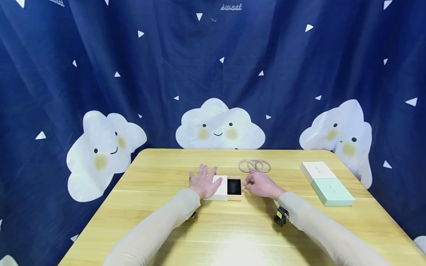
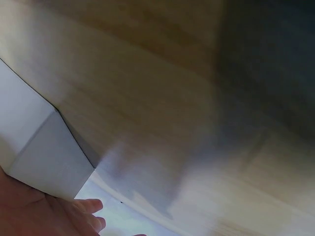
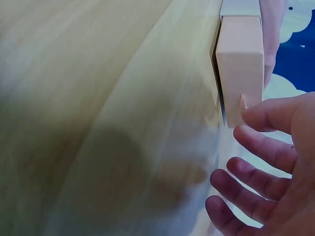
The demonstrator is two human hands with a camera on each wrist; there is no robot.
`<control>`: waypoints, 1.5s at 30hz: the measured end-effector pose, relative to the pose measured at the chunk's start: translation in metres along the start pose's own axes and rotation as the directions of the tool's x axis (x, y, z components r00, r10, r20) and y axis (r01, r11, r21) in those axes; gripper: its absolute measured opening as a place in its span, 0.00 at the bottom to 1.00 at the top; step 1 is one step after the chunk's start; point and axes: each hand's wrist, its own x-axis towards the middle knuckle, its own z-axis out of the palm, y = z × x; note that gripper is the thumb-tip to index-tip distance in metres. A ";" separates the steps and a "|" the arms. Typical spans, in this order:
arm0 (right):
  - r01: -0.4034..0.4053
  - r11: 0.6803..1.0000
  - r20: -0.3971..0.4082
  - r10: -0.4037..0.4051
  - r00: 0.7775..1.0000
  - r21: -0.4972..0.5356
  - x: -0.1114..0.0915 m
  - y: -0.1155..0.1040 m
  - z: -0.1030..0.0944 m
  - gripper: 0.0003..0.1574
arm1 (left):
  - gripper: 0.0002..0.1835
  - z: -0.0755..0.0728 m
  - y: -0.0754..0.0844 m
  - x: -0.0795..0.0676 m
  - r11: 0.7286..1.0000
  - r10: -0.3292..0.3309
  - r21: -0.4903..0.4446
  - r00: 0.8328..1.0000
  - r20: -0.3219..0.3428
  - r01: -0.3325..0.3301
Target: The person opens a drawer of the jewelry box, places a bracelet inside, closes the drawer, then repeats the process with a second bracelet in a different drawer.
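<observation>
A white box sleeve (image 1: 220,189) lies mid-table with its pale pink drawer (image 1: 234,197) pulled partly out to the right, black lining (image 1: 234,187) showing inside. My left hand (image 1: 203,183) rests flat on the sleeve, fingers spread and straight. In the left wrist view, that hand (image 2: 44,214) lies along the white sleeve (image 2: 54,152). At the drawer's right end my right hand (image 1: 263,184) pinches a small pull tab (image 3: 243,102) between thumb and index finger. The other fingers of the right hand are loosely bent, and the drawer front (image 3: 241,73) faces them.
Several linked beige rings (image 1: 255,166) lie behind the right hand. A white-topped box (image 1: 318,171) and a mint green box (image 1: 333,191) sit side by side on the table's right. A blue curtain with clouds (image 1: 220,125) hangs behind the wooden table (image 1: 219,225).
</observation>
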 end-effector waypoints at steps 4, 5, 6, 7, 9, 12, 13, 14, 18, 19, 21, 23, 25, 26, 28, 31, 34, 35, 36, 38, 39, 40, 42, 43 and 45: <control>-0.010 1.000 0.018 0.010 1.000 -0.019 -0.001 0.000 -0.010 0.05 | 0.39 -0.001 0.001 0.000 1.000 0.000 0.006 1.000 0.001 0.000; 0.001 0.999 0.013 -0.001 1.000 -0.036 -0.001 0.001 -0.013 0.05 | 0.39 -0.001 0.001 0.000 1.000 0.001 0.007 1.000 -0.001 -0.001; 0.012 0.998 0.008 -0.012 1.000 -0.056 0.000 0.002 -0.015 0.06 | 0.39 -0.001 0.001 0.001 1.000 0.001 0.010 1.000 0.000 -0.001; 0.025 0.997 -0.004 -0.026 1.000 -0.080 0.000 0.004 -0.017 0.07 | 0.39 -0.001 0.001 0.001 1.000 0.001 0.012 1.000 0.000 -0.001; 0.060 0.990 -0.036 -0.065 0.997 -0.131 0.003 0.009 -0.021 0.09 | 0.39 -0.001 0.001 0.001 1.000 0.002 0.014 1.000 -0.001 -0.002; 0.076 0.978 -0.073 -0.092 0.993 -0.196 0.006 0.015 -0.026 0.13 | 0.39 -0.001 0.000 0.000 1.000 0.001 0.013 1.000 0.002 -0.001; 0.076 0.975 -0.076 -0.093 0.993 -0.208 0.007 0.018 -0.027 0.14 | 0.39 -0.001 -0.001 0.000 1.000 0.001 0.014 1.000 0.003 -0.001; 0.078 0.972 -0.075 -0.097 0.992 -0.222 0.008 0.020 -0.028 0.15 | 0.39 -0.001 -0.001 0.000 1.000 0.001 0.016 1.000 0.005 -0.001; 0.078 0.965 -0.068 -0.098 0.993 -0.252 0.011 0.030 -0.031 0.20 | 0.38 -0.003 -0.001 -0.002 1.000 0.002 0.030 1.000 -0.002 -0.001; 0.078 0.964 -0.064 -0.097 0.993 -0.255 0.012 0.032 -0.032 0.22 | 0.38 -0.003 -0.001 -0.002 0.999 0.002 0.033 1.000 -0.004 -0.002; 0.076 0.964 -0.051 -0.092 0.994 -0.254 0.014 0.036 -0.033 0.26 | 0.38 -0.003 -0.001 -0.002 0.999 0.002 0.033 1.000 -0.007 -0.001; 0.074 0.968 -0.026 -0.082 0.996 -0.240 0.015 0.040 -0.034 0.32 | 0.38 -0.003 -0.001 -0.001 1.000 0.003 0.029 1.000 -0.007 -0.003; 0.065 0.973 0.009 -0.064 0.998 -0.221 0.016 0.045 -0.035 0.38 | 0.38 -0.002 -0.001 -0.001 1.000 0.006 0.023 1.000 -0.006 -0.006; 0.061 0.976 0.027 -0.057 0.998 -0.210 0.017 0.047 -0.035 0.40 | 0.38 -0.002 -0.001 -0.001 1.000 0.007 0.023 1.000 -0.006 -0.007; 0.054 0.979 0.054 -0.044 0.998 -0.195 0.019 0.052 -0.035 0.42 | 0.38 -0.001 -0.001 -0.002 1.000 0.006 0.024 1.000 -0.007 -0.006; 0.037 0.983 0.066 -0.026 0.997 -0.178 0.021 0.058 -0.035 0.43 | 0.38 -0.001 -0.001 -0.001 1.000 0.000 0.029 1.000 -0.004 0.000; 0.017 0.986 0.059 -0.007 0.998 -0.165 0.026 0.062 -0.035 0.41 | 0.39 0.000 -0.001 -0.001 1.000 0.000 0.027 1.000 -0.001 0.000; 0.012 0.987 0.056 -0.003 0.998 -0.160 0.027 0.064 -0.035 0.41 | 0.39 0.000 -0.001 0.000 1.000 0.000 0.025 1.000 0.003 0.000; 0.005 0.987 0.051 0.003 0.999 -0.162 0.028 0.065 -0.036 0.42 | 0.39 0.000 -0.001 0.000 1.000 0.000 0.024 1.000 0.005 0.000; -0.013 0.986 0.044 0.020 0.999 -0.165 0.031 0.068 -0.036 0.44 | 0.39 0.000 -0.001 0.000 1.000 0.002 0.029 1.000 0.004 -0.002; -0.021 0.986 0.041 0.028 0.999 -0.165 0.031 0.070 -0.036 0.45 | 0.39 -0.001 0.000 0.000 0.999 0.002 0.033 1.000 0.004 -0.002; -0.030 0.985 0.039 0.037 0.999 -0.167 0.032 0.071 -0.036 0.47 | 0.39 -0.001 0.000 0.000 0.999 0.001 0.038 1.000 0.005 -0.001; -0.043 0.983 0.032 0.050 0.998 -0.176 0.033 0.074 -0.036 0.51 | 0.38 -0.002 0.000 -0.002 0.999 0.001 0.043 1.000 0.003 -0.001; -0.052 0.983 0.032 0.059 0.998 -0.174 0.034 0.075 -0.035 0.52 | 0.38 -0.003 0.001 -0.002 0.999 0.002 0.043 1.000 0.002 -0.002; -0.061 0.983 0.033 0.068 0.997 -0.171 0.035 0.078 -0.034 0.52 | 0.38 -0.003 0.001 -0.004 0.999 0.002 0.043 1.000 0.001 -0.002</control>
